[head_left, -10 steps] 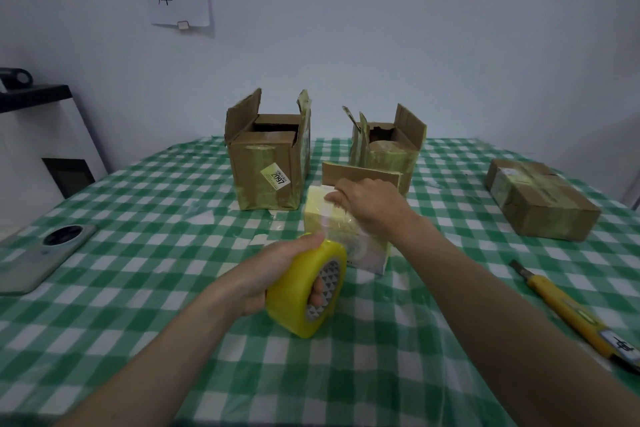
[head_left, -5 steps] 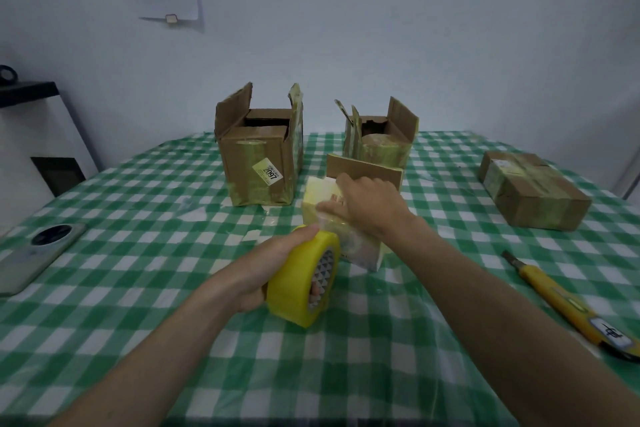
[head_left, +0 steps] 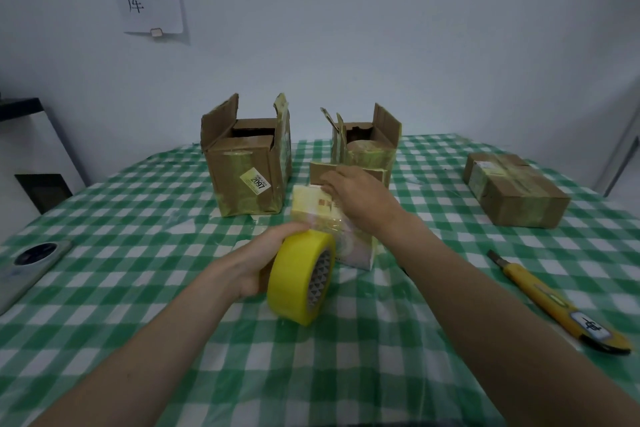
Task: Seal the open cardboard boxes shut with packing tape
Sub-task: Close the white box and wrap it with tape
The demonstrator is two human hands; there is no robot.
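At a desk [head_left: 145, 288] covered in green-and-white check, seen from the head camera, the left hand [head_left: 258, 262] curls around a roll of yellow packing tape [head_left: 301, 279], fingers wrapped over the top of the roll with the thumb hidden behind it; the roll stands on edge just above the cloth, its hollow core facing right. A clear strip of tape runs from the roll up onto a small pale box [head_left: 322, 215] lying directly beyond that hand. The right hand [head_left: 356, 196] rests on top of this small box, fingers bent and pressing down at its far end, the forearm stretching in from the lower right and angled across the cloth; whether those fingers pinch the tape end cannot be told. Just past the right hand's fingertips stands an open cardboard box [head_left: 363, 146] with flaps raised, and beyond and left of the left hand a larger open box [head_left: 246, 166] carries a yellow sticker. Well to the right of the right forearm lies a taped, closed box [head_left: 512, 192], and nearer, a yellow utility knife [head_left: 554, 305]. Far to the left of the left arm a phone [head_left: 31, 263] lies flat.
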